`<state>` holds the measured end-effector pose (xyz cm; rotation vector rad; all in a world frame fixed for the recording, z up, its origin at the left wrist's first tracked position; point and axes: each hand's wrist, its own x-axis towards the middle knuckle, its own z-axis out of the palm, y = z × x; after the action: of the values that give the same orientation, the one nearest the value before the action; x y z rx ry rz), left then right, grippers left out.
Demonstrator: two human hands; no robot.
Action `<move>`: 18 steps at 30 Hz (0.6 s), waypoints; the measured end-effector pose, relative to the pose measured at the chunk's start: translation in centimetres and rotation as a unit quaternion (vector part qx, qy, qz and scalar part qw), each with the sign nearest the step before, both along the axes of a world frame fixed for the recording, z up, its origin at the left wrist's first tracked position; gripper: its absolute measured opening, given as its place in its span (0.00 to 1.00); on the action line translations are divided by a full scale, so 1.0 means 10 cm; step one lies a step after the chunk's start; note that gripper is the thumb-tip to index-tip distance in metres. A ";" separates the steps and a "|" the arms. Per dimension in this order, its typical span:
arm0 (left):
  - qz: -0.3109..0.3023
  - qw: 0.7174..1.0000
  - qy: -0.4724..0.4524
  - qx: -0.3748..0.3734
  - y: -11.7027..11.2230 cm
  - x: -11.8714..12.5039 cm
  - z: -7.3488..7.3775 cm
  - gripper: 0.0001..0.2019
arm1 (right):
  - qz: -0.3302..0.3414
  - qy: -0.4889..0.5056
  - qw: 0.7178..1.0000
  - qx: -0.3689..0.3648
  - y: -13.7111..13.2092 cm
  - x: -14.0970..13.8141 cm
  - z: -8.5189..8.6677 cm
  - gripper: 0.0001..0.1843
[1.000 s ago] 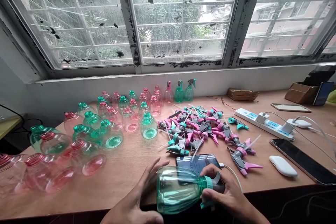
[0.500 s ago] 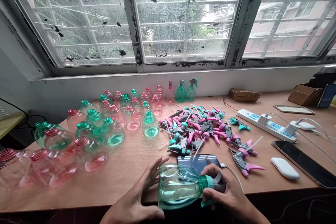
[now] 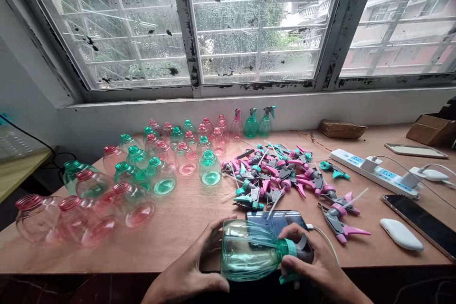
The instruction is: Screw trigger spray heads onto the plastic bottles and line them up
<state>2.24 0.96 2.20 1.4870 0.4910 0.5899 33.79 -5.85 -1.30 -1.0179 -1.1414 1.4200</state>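
A clear green spray bottle [image 3: 249,251] lies on its side in the air at the table's front edge, its base to the left. My right hand [image 3: 309,256] is closed around its neck, with fingers and thumb at the teal collar [image 3: 291,248] and the grey spray head [image 3: 304,249]. My left hand [image 3: 199,261] cups the bottle's base, fingers at the far side and thumb at the near lower edge. Behind it lies a phone [image 3: 274,221] with a cable. Past that is a heap of pink, teal and grey spray heads [image 3: 274,171].
Several open green and pink bottles, among them a green one [image 3: 210,168], stand at the left. Three bottles with spray heads, including a teal one [image 3: 265,123], stand by the wall. At the right are a power strip [image 3: 374,173], a white case [image 3: 401,234] and a dark phone [image 3: 420,223].
The view has shifted, so the table things appear farther right. My left fingers have drawn in closer to the bottle's base. My right hand keeps its hold on the neck.
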 end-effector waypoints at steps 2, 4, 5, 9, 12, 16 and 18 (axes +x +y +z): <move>-0.011 1.000 -0.005 0.002 -0.01 0.02 0.05 0.46 | 0.004 -0.004 1.000 -0.002 0.00 0.01 0.00 0.28; -0.005 1.000 0.003 0.028 -0.01 0.03 0.06 0.45 | 0.008 -0.011 1.000 -0.006 0.00 0.02 0.01 0.29; -0.004 0.999 0.012 0.042 -0.01 0.02 0.04 0.44 | 0.009 -0.014 1.000 -0.009 0.00 0.02 0.01 0.29; -0.009 0.998 0.036 0.044 0.02 -0.03 -0.05 0.52 | 0.014 -0.017 1.000 -0.019 -0.01 0.04 0.01 0.29; 0.011 1.000 0.019 0.018 0.02 -0.03 -0.04 0.57 | 0.015 -0.015 1.000 -0.016 -0.01 0.04 0.01 0.29; -0.020 1.000 0.019 0.013 0.01 0.00 0.06 0.46 | 0.024 -0.015 0.999 -0.020 0.01 0.04 0.01 0.29; -0.019 0.999 0.026 0.034 0.01 -0.01 0.05 0.45 | 0.028 -0.015 0.999 -0.022 0.01 0.05 0.01 0.29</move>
<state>2.18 1.08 2.72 1.5764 0.4861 0.5422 34.28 -5.71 -1.17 -1.0484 -1.1719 1.4845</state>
